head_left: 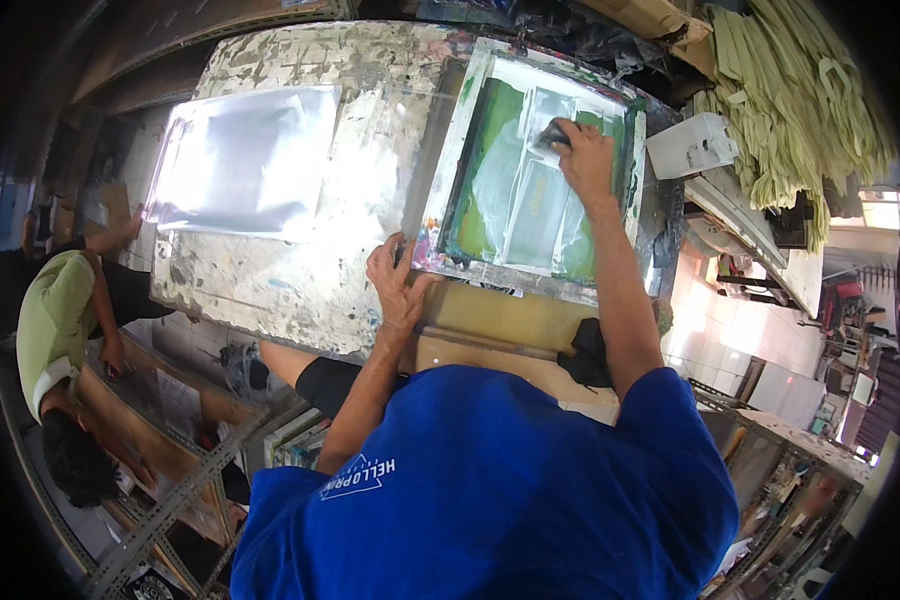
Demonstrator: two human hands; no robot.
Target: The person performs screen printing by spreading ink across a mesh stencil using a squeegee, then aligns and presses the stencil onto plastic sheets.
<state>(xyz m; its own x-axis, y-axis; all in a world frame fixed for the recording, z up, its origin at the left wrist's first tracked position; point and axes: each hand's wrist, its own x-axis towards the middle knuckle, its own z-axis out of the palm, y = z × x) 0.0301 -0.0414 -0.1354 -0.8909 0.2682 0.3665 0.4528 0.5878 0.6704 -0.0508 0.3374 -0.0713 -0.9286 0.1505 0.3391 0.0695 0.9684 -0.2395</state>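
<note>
My paint-crusted worktop [360, 150] carries a framed printing screen [535, 165] to my right and a clear plastic sheet [245, 160] on its left.

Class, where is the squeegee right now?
In the head view, the squeegee is in the right hand, at the far end of the green screen, near the white box.

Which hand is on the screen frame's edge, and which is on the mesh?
The left hand grips the near edge of the printing screen frame. The right hand is out on the green mesh, pressing a squeegee.
</note>
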